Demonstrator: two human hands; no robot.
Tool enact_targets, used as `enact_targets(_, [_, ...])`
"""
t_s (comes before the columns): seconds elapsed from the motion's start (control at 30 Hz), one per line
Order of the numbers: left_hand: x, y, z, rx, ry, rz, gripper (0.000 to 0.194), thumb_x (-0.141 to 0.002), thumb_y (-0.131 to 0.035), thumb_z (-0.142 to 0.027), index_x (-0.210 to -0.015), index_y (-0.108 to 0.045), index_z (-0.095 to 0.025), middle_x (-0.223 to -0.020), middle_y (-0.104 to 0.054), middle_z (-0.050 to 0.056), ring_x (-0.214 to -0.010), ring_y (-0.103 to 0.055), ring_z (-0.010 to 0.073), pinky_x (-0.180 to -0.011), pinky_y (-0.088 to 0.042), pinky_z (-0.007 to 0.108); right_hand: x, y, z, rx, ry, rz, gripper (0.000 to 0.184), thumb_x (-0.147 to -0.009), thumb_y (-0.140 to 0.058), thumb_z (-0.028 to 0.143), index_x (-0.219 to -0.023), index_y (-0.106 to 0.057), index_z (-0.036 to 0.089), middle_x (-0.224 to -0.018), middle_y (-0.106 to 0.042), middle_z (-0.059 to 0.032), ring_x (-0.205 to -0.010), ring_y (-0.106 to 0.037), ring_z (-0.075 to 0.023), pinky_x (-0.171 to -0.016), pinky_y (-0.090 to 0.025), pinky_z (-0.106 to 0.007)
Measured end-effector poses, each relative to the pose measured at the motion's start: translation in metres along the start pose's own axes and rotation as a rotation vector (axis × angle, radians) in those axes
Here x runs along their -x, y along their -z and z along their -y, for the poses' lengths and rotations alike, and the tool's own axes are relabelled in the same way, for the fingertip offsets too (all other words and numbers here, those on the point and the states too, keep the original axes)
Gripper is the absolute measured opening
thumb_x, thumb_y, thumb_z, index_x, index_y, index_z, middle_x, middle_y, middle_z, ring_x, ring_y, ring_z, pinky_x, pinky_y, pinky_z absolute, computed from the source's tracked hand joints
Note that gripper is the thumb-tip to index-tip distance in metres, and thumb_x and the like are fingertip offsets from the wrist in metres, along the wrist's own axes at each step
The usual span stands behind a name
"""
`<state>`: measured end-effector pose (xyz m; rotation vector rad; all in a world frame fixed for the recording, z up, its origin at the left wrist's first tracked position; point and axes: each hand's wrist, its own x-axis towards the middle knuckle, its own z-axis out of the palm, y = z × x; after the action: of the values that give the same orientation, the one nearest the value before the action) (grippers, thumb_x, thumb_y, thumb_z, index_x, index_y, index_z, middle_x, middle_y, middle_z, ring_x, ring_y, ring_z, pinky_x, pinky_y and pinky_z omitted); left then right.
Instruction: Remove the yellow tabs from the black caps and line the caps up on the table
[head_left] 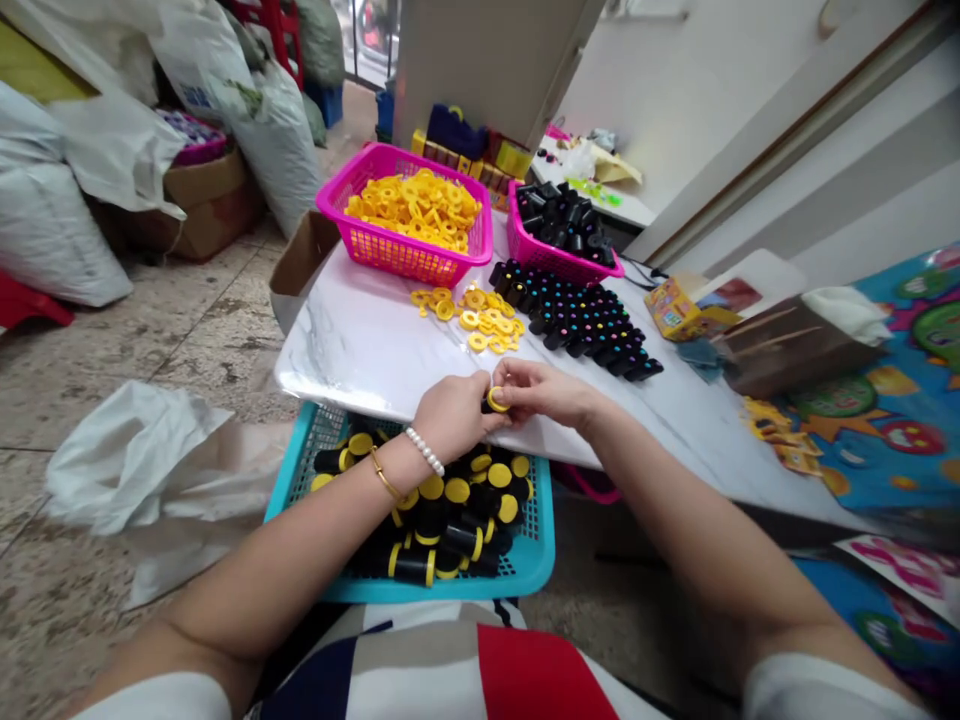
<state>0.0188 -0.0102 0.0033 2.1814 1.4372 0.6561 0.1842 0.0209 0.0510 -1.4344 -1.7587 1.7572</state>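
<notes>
Above the table's front edge, my left hand is closed around a small black cylinder with a yellow cap. The fingers of my right hand pinch the yellow cap at its end. Most of the black body is hidden inside my left hand. Just beyond my hands lie loose yellow rings on the white tabletop. To their right stand rows of black cylinders with small coloured dots on their ends. Below my left forearm, black cylinders with yellow caps fill a turquoise basket.
A pink basket heaped with yellow parts stands at the table's back, beside another pink basket of black cylinders. At right are a small yellow box and a colourful printed bag. White sacks and a plastic bag lie on the floor at left.
</notes>
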Motion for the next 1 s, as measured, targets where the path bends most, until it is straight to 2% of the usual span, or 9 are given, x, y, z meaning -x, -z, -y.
enact_targets(0.1, [-0.001, 0.002, -0.001, 0.012, 0.002, 0.024, 0.036, -0.075, -0.064, -0.051, -0.091, -0.059, -0.019, -0.077, -0.067, 0.005, -0.075, -0.064, 0.0228, -0.060, -0.040, 0.027, 0.008, -0.008, -0.005, 0.013, 0.056, -0.104, 0.032, -0.073, -0.071, 0.042, -0.083, -0.053, 0.019, -0.056, -0.058, 0.0064, -0.045, -0.050, -0.0071, -0.041, -0.038, -0.017])
enact_targets(0.17, [0.000, 0.004, -0.002, 0.018, 0.006, 0.029, 0.036, -0.075, -0.064, -0.050, -0.092, -0.059, -0.019, -0.079, -0.067, 0.005, -0.077, -0.064, 0.0226, -0.062, -0.041, 0.027, 0.010, -0.007, -0.007, -0.017, 0.019, -0.066, 0.031, -0.073, -0.072, 0.041, -0.085, -0.053, 0.019, -0.052, -0.056, 0.0074, -0.042, -0.048, -0.0068, -0.040, -0.037, -0.016])
enact_targets(0.33, [0.004, 0.004, -0.003, 0.010, 0.023, 0.004, 0.046, -0.073, -0.064, -0.059, -0.094, -0.058, -0.019, -0.080, -0.067, 0.006, -0.079, -0.064, 0.0240, -0.063, -0.043, 0.027, 0.003, 0.008, -0.001, -0.191, -0.097, 0.123, 0.034, -0.069, -0.074, 0.041, -0.085, -0.054, 0.018, -0.059, -0.060, 0.0047, -0.049, -0.059, -0.0115, -0.056, -0.053, -0.029])
enact_targets(0.43, [0.004, 0.001, -0.003, 0.017, 0.015, 0.009, 0.047, -0.073, -0.062, -0.061, -0.096, -0.058, -0.019, -0.078, -0.066, 0.007, -0.077, -0.065, 0.0251, -0.062, -0.043, 0.028, 0.002, 0.009, 0.004, -0.113, -0.094, 0.119, 0.031, -0.072, -0.071, 0.040, -0.084, -0.054, 0.018, -0.062, -0.061, 0.0030, -0.050, -0.059, -0.0127, -0.054, -0.052, -0.029])
enact_targets(0.53, [0.000, -0.001, -0.004, -0.005, 0.026, 0.004, 0.045, -0.076, -0.060, -0.058, -0.098, -0.057, -0.018, -0.080, -0.066, 0.008, -0.078, -0.065, 0.0259, -0.063, -0.044, 0.029, 0.004, 0.001, 0.004, 0.170, 0.006, -0.028, 0.020, -0.080, -0.062, 0.036, -0.083, -0.052, 0.019, -0.063, -0.060, 0.0027, -0.052, -0.058, -0.0133, -0.051, -0.047, -0.025])
enact_targets(0.63, [-0.002, -0.001, -0.009, -0.074, 0.068, -0.019, 0.041, -0.080, -0.056, -0.054, -0.098, -0.055, -0.018, -0.081, -0.067, 0.010, -0.078, -0.065, 0.0274, -0.062, -0.044, 0.031, 0.011, -0.019, -0.004, 0.434, 0.169, -0.283, 0.013, -0.087, -0.050, 0.032, -0.083, -0.053, 0.020, -0.066, -0.058, 0.0018, -0.059, -0.055, -0.0139, -0.056, -0.044, -0.026])
enact_targets(0.8, [0.026, 0.009, -0.016, -0.160, 0.050, 0.063, 0.015, -0.083, -0.049, -0.028, -0.094, -0.052, -0.019, -0.077, -0.067, 0.008, -0.072, -0.066, 0.0251, -0.058, -0.041, 0.028, 0.031, -0.065, -0.028, 0.639, 0.391, -0.616, 0.014, -0.085, -0.052, 0.035, -0.084, -0.054, 0.021, -0.076, -0.057, -0.0011, -0.069, -0.051, -0.0168, -0.064, -0.040, -0.029])
enact_targets(0.9, [0.056, 0.014, -0.003, -0.143, -0.009, 0.101, 0.012, -0.082, -0.047, -0.024, -0.093, -0.052, -0.021, -0.074, -0.067, 0.005, -0.071, -0.066, 0.0239, -0.057, -0.040, 0.028, 0.037, -0.087, -0.037, 0.601, 0.503, -0.508, 0.015, -0.081, -0.058, 0.033, -0.090, -0.056, 0.021, -0.076, -0.057, -0.0004, -0.066, -0.052, -0.0157, -0.061, -0.040, -0.028])
enact_targets(1.0, [0.081, 0.017, 0.019, -0.127, 0.060, 0.087, 0.013, -0.085, -0.046, -0.032, -0.093, -0.052, -0.024, -0.077, -0.067, 0.003, -0.071, -0.065, 0.0224, -0.059, -0.042, 0.028, 0.045, -0.096, -0.039, 0.449, 0.604, -0.327, 0.030, -0.081, -0.059, 0.035, -0.108, -0.058, 0.021, -0.070, -0.058, 0.0018, -0.057, -0.052, -0.0129, -0.055, -0.041, -0.024])
